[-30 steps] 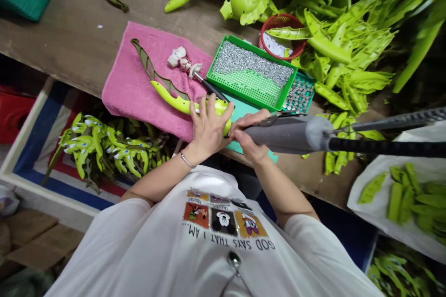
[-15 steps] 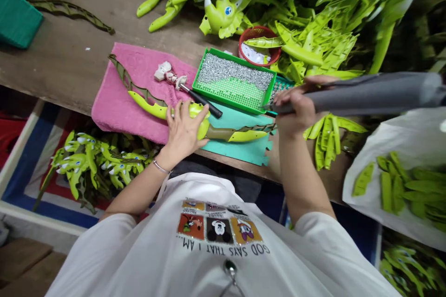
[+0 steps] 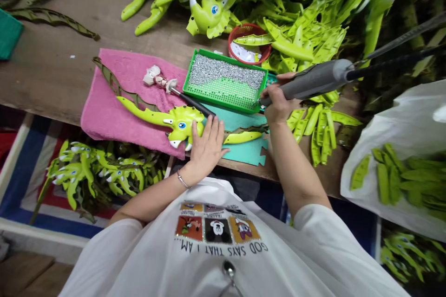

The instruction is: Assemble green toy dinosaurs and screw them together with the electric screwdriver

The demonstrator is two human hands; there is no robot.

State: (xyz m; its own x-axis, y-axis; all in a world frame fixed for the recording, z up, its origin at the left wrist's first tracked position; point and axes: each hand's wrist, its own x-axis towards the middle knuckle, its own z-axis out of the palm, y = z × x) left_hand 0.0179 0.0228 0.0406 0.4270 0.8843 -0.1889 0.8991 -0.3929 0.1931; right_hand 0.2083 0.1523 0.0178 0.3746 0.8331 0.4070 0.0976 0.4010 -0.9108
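A lime-green toy with a horned dinosaur head point(image 3: 181, 125) and long curved arms lies across a pink towel and a teal mat. My left hand point(image 3: 207, 145) rests flat on it just right of the head, fingers stretched out. In my right hand point(image 3: 278, 104), closed around its front end, is a grey electric screwdriver point(image 3: 313, 82). Its tip points at the lower right corner of a green tray point(image 3: 226, 92) holding many small silvery screws. A black-handled hammer point(image 3: 190, 100), its head wrapped in cloth, lies between toy and tray.
Under the toy are the pink towel point(image 3: 104, 116) and teal mat point(image 3: 240, 155). Behind the tray stands a red basket point(image 3: 249, 31). Lime-green parts pile up at the back point(image 3: 303, 32) and right. A white sack point(image 3: 411, 116) with more parts is at far right; finished-looking heads point(image 3: 80, 167) lie lower left.
My left hand has slid right along the toy, and the dinosaur head, covered before, now shows its eye. The screwdriver stays in my right hand near the tray's corner, its rear end swung nearer.
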